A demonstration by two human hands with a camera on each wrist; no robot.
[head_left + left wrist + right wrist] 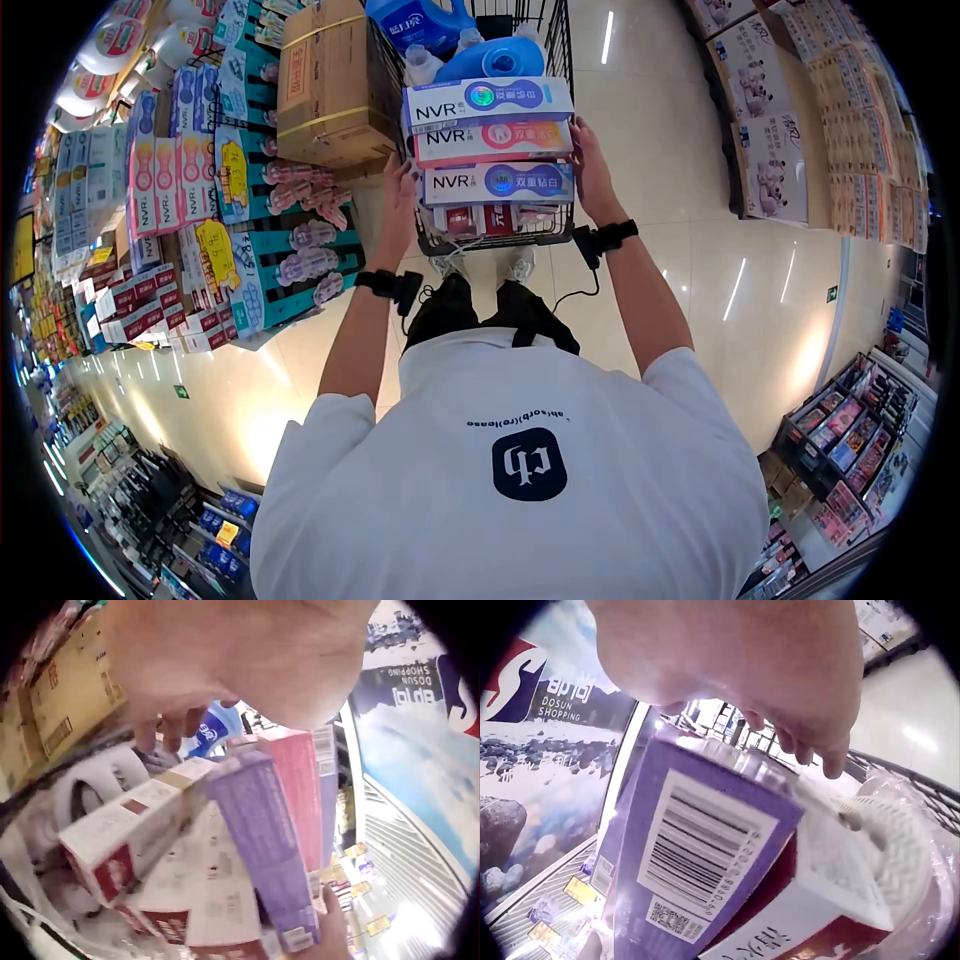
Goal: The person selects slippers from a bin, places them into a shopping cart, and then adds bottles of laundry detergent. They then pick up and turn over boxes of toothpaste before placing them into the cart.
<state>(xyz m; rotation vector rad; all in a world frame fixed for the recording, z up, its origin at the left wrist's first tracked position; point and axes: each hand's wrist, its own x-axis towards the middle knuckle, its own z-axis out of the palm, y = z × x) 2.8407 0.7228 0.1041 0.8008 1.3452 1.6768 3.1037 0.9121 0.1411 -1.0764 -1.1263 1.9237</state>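
Observation:
Three long NVR boxes lie in a row across the cart: a blue-purple one (pixel 488 102), a pink-and-white one (pixel 490 140) and another purple one (pixel 500 183). My left hand (pixel 398 195) is beside their left ends, fingers extended; whether it touches them is unclear. At their right ends is my right hand (pixel 595 175), its fingers straight along the pink box's end. In the left wrist view my left hand (pixel 240 660) hangs above the purple box (pixel 262 840). My right hand (pixel 742 667) is above a purple box's barcode end (pixel 705 847) in the right wrist view.
Blue detergent bottles (pixel 490 60) stand farther inside the wire cart (pixel 560 235). Red-and-white boxes (pixel 142 832) lie beneath and beside the NVR boxes. A brown carton (pixel 335 90) and packed shelves are at the left; more stacked cartons (pixel 770 130) stand at the right.

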